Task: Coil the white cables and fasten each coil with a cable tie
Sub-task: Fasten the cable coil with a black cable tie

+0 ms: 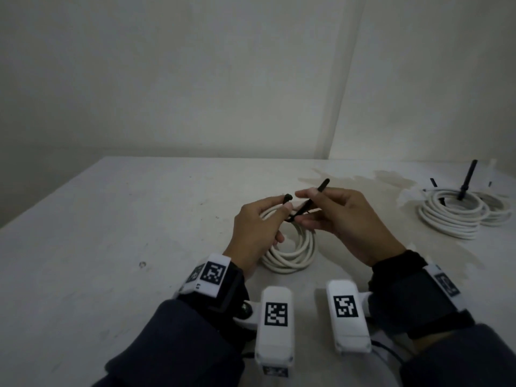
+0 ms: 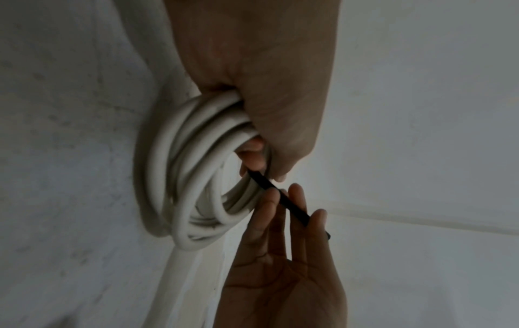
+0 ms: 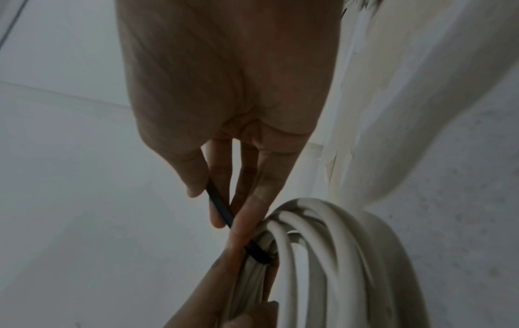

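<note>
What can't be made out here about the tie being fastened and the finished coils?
- Cable tie head and lock: the left hand covers them in the head view, fingers in both wrist views.
- Coil near side: behind the left hand, head view.
- Finished coils: small and far; their count and tie closure are unclear.

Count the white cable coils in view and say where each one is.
3. One coil is held in front by the left hand; two tied coils, near and far, lie overlapping at the table's far right; more may be hidden.
</note>
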{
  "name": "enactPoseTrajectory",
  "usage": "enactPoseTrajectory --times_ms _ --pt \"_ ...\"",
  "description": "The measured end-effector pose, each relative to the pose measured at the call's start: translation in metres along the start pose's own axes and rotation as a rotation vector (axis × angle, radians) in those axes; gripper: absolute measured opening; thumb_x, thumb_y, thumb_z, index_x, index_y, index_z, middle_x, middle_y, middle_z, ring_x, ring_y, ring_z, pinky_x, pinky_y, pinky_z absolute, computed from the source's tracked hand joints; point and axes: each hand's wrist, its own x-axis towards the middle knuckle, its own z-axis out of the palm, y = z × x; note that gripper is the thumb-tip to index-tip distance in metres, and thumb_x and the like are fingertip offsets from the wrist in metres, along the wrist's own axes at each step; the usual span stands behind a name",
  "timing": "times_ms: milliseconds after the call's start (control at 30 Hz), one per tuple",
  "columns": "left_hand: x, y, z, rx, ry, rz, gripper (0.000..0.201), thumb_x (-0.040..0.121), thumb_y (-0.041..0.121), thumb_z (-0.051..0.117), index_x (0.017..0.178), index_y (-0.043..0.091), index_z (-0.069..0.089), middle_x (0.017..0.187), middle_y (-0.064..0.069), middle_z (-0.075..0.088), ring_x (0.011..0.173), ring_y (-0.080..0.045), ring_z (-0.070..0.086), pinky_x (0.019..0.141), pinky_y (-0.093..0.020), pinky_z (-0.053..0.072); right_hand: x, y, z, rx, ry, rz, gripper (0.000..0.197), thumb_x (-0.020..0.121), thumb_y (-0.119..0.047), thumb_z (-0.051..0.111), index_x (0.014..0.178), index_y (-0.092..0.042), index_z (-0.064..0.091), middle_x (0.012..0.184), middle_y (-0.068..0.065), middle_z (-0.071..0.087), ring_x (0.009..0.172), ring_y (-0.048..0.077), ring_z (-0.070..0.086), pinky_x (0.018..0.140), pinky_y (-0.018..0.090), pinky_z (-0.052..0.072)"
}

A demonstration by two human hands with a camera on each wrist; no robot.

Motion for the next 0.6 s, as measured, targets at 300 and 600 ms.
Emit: enactPoseTrajectory --times_ms 300,600 --pt "-0.0020 0.0035 0.0079 -0.031 -0.017 0.061 0.020 0.090 0.020 0.065 0.108 0.021 0.072 0.091 -0.003 0.075 0.041 -0.011 0.047 0.045 -0.019 0.039 -0.0016 -0.0023 -0.0005 -0.113 0.168 -0.211 0.024 0.087 -0.016 0.068 0.111 -0.019 0.067 0.062 0.015 0.065 0.038 0.012 0.047 0.043 0.019 0.040" --pt "0.0003 -0.0002 0.0068 -0.025 0.059 0.045 0.021 0.087 0.023 0.068 0.107 0.024 0.073 0.085 -0.003 0.073 0.041 -0.010 0.047 0.047 -0.019 0.039 -0.0005 -0.0001 0.0012 -0.222 0.109 -0.127 0.015 0.089 -0.010 0.064 0.100 -0.011 0.074 0.058 -0.004 0.070 0.034 0.009 0.040 0.038 0.016 0.032"
